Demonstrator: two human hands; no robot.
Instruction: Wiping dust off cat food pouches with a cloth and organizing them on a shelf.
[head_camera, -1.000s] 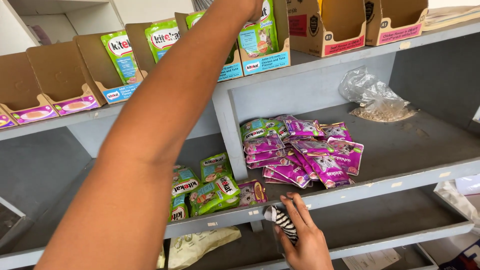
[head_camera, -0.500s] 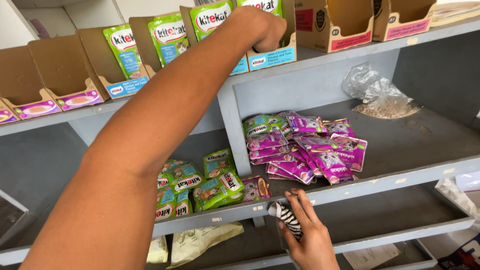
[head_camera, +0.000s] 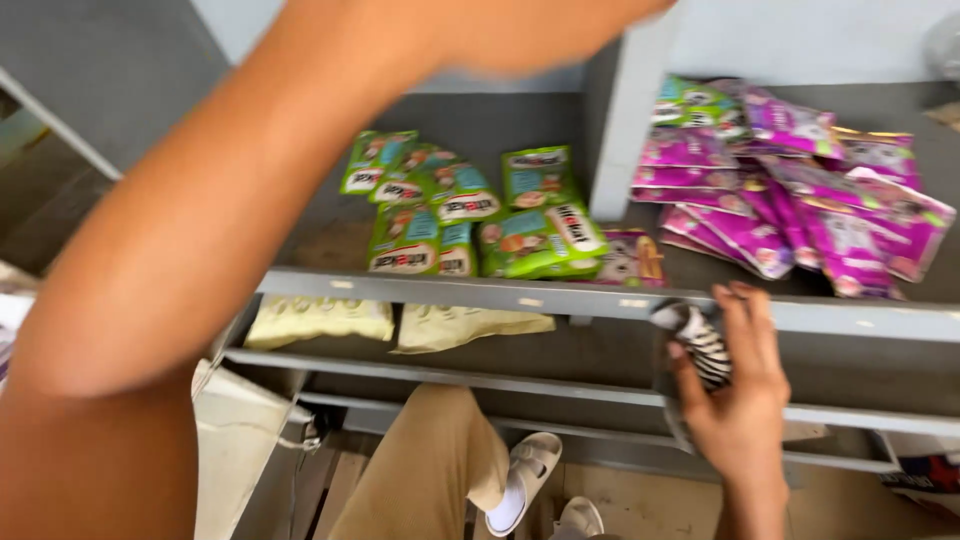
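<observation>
One hand (head_camera: 735, 390) still grips the striped pouch (head_camera: 700, 345); the other, earlier at the boxes, is out of frame.

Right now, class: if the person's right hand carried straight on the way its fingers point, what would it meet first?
The right hand, shut on a striped packet, points up toward the shelf edge. It would probably meet that edge first, then the purple pouches behind it; depth is unclear.
</observation>
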